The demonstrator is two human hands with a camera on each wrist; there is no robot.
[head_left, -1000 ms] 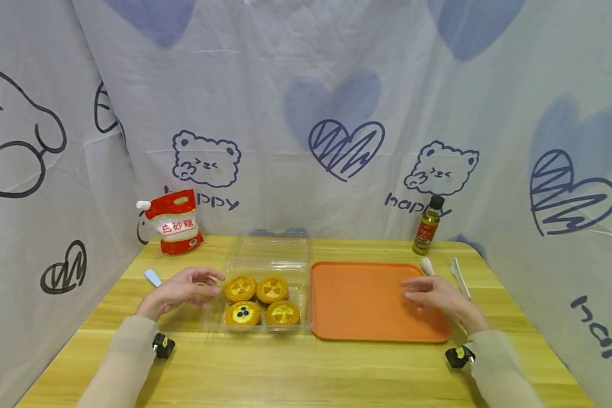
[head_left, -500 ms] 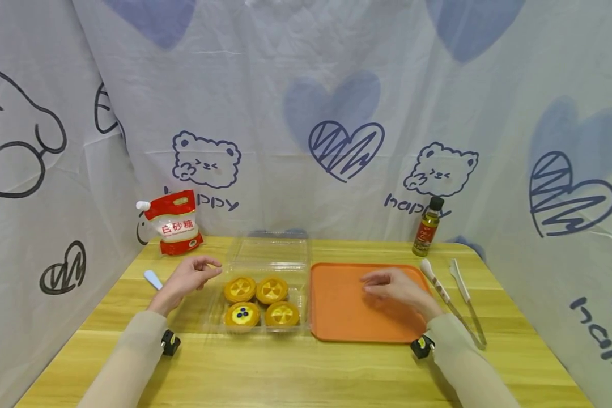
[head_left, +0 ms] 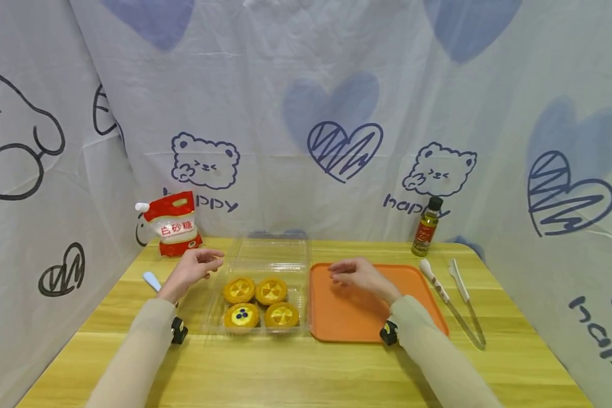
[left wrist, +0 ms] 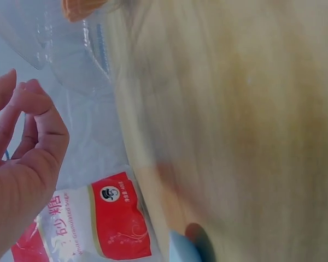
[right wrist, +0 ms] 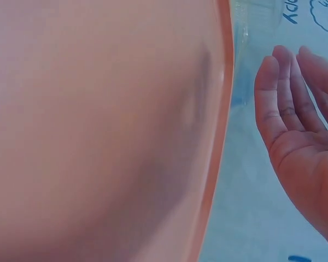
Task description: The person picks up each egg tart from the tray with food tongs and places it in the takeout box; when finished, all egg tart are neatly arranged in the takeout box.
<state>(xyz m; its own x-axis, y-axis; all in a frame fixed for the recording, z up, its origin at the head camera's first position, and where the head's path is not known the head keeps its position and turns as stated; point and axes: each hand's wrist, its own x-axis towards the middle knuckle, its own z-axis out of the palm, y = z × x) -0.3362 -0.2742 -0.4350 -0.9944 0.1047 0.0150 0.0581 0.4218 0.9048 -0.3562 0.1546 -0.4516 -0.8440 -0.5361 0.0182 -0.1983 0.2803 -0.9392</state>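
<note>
Your right hand [head_left: 358,276] has slid left across the orange tray [head_left: 428,306] toward frame centre while your left hand [head_left: 196,267] has lifted beside the open clear box [head_left: 272,255], both relaxed and empty, closing on the four tarts [head_left: 261,302].

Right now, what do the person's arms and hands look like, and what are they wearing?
Both arms are covered by long, close-fitting beige sleeves that end at the wrists. The left hand and right hand are bare, with no gloves or rings visible. A small black device with a yellow-green mark is strapped under each wrist: the left wrist camera and the right wrist camera. No cables show.
</note>
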